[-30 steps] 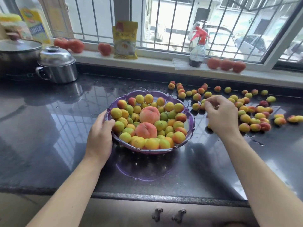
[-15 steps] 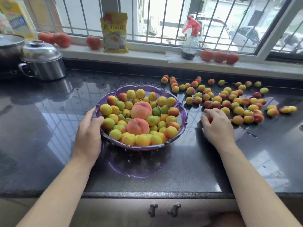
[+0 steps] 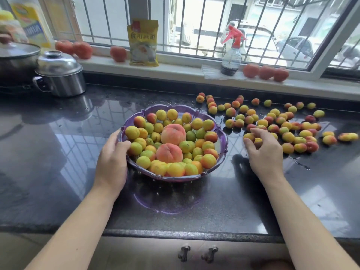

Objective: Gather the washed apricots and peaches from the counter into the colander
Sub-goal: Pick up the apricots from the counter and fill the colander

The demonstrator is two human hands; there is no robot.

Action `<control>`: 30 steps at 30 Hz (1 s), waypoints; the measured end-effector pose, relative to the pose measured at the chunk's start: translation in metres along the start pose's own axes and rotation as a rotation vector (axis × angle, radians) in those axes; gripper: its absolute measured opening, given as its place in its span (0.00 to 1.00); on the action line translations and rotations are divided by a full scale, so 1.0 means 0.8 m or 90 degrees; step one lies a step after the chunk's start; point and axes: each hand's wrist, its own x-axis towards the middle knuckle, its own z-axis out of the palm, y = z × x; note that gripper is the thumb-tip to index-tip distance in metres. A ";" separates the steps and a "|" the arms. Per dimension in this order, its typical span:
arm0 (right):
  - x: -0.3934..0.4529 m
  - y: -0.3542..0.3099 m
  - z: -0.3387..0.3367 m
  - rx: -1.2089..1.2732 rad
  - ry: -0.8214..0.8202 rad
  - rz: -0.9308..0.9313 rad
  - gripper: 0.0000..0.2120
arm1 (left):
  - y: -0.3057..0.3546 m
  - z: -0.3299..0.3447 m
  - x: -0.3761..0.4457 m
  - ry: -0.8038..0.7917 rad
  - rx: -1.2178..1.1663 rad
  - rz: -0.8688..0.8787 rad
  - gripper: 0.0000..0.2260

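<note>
Purple plastic under your left hand (image 3: pixel 112 162): your fingers curl over the near-left rim of the colander (image 3: pixel 222 151) and your thumb presses against it, so you hold it steady on the dark counter (image 3: pixel 58 152). Just past your fingertips the colander is heaped with small apricots (image 3: pixel 176 169), and two big peaches (image 3: pixel 173 134) sit on top in the middle, one behind the other. Over to the other side, your right hand (image 3: pixel 266 152) is down on the counter with its fingers curled round a couple of loose apricots (image 3: pixel 258 142) at the near edge of the scatter. Beyond and to the right of that hand the rest of the loose fruit (image 3: pixel 288 121) lies spread across the wet stone, well apart from the colander. Farther out from your left hand a steel pot (image 3: pixel 60 75) stands with its lid on. Along the sill behind everything you have a yellow packet (image 3: pixel 143 42), a spray bottle (image 3: pixel 231 53) and several tomatoes (image 3: pixel 266 72).
</note>
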 end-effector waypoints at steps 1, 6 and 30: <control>0.001 -0.011 -0.004 0.034 0.008 -0.009 0.16 | 0.001 0.000 -0.001 0.001 0.001 -0.001 0.17; 0.021 -0.102 -0.031 0.091 -0.165 -0.164 0.13 | 0.004 0.001 -0.002 0.001 0.012 -0.006 0.17; 0.027 -0.170 0.027 -0.229 -0.406 -0.332 0.06 | 0.008 0.000 -0.007 0.000 0.027 -0.014 0.17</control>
